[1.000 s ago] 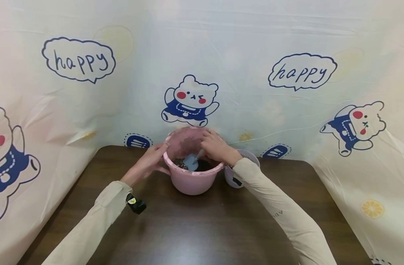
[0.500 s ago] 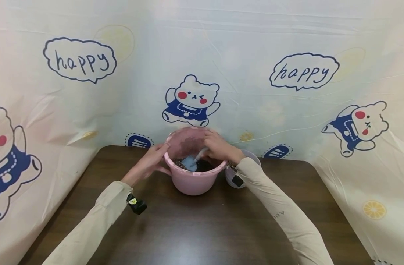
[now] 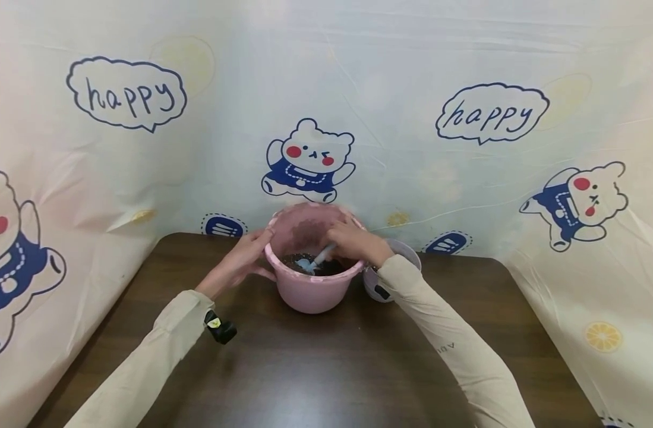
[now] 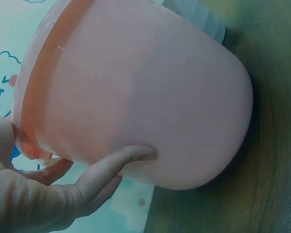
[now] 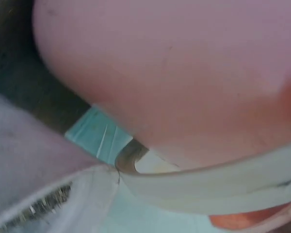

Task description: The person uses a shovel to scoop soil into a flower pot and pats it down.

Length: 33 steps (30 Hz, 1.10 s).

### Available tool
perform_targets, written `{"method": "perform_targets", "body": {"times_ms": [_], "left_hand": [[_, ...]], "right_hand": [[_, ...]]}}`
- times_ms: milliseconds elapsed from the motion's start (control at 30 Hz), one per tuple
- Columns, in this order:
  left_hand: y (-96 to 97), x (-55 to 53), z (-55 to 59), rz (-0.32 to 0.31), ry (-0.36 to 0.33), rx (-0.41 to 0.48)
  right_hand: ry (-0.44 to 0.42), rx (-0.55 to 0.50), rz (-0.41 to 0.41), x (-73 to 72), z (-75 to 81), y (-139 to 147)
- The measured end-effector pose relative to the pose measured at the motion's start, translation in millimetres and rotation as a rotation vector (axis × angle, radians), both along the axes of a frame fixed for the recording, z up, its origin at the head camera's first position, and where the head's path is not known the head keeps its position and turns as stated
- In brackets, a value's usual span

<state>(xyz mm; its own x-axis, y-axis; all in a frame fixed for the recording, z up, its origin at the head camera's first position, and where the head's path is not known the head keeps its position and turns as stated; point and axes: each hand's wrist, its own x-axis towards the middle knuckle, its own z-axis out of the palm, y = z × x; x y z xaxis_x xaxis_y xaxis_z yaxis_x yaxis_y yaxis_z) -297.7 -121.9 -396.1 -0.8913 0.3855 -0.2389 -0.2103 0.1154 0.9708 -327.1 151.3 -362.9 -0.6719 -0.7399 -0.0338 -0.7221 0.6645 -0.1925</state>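
Scoop slants down leftward inside pink bucket, blade lowest

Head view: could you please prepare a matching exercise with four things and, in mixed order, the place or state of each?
1. Blue trowel
2. Pale pot
3. Left hand
4. Right hand

A. On the table, to the right of the pink pot
B. Holds a handle
C. Touches the pink pot's left side
D. Its blade is in dark soil

Pairs: 1-D; 2-A; 3-C; 4-B
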Motion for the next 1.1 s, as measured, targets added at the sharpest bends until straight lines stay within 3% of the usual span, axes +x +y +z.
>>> {"method": "perform_targets", "body": {"times_ms": [133,633,967,1100], "left_hand": [[0.3,0.8,-0.3,0.004,-0.004,0.003],[0.5,2.3,0.2,0.001,0.006,0.030],[5.7,-0.1,4.5,0.001,0.000,-0.007],[5.8,1.5,4.3,0.005,0.003,-0.007]], "right_hand": [[-0.019,0.081,-0.051,6.0,0.5,-2],[0.011,-0.068,0.028,-2.7,4.5,11],[0.085,-0.102,-0.006,2.1,14.7,21],[0.072,-0.141,-0.006,1.6,16.4,24]]}}
